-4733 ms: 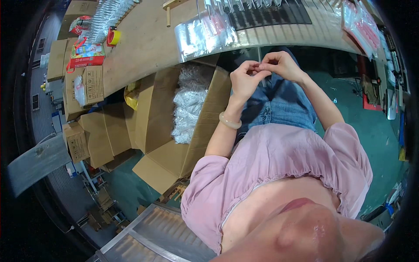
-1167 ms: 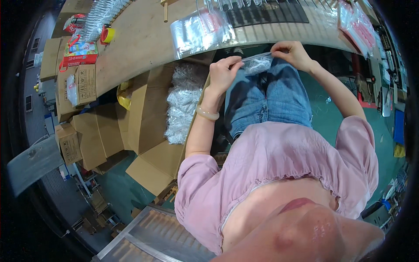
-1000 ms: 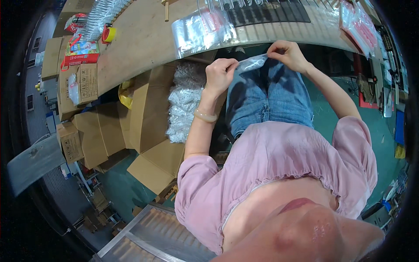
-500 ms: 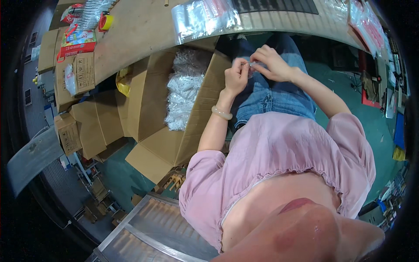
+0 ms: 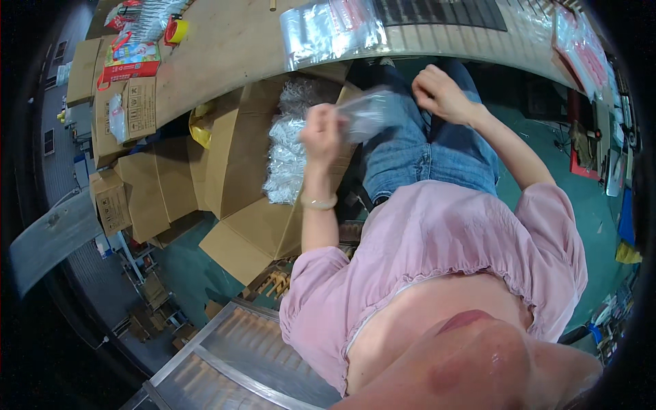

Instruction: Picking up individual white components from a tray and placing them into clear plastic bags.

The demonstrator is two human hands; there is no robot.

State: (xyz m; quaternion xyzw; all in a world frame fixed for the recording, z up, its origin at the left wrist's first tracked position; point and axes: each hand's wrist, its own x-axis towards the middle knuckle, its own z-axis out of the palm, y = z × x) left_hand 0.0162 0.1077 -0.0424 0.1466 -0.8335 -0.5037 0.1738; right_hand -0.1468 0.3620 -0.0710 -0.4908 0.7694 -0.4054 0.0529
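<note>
My left hand (image 5: pixel 322 135) is closed on one end of a clear plastic bag (image 5: pixel 369 116), which trails to the right over my jeans; both are smeared by motion. This hand is over the right wall of an open cardboard box (image 5: pixel 236 147). Inside the box lies a pile of clear plastic bags (image 5: pixel 283 154), just left of my left hand. Above my right thigh, my right hand (image 5: pixel 443 96) has its fingers curled in, apart from the bag. Whatever it may hold is hidden.
On the bench (image 5: pixel 225 48) lie clear plastic sleeves (image 5: pixel 321 37), a dark mat (image 5: pixel 444 12), yellow tape (image 5: pixel 179 31) and a red carton (image 5: pixel 132 61). More plastic packs (image 5: pixel 581 48) are at the right end. Other cardboard boxes (image 5: pixel 140 198) stand at the left.
My hands were together over my lap, fingers meeting at a small clear piece. My left hand has swung left toward the box with the bag; my right hand has parted from it.
</note>
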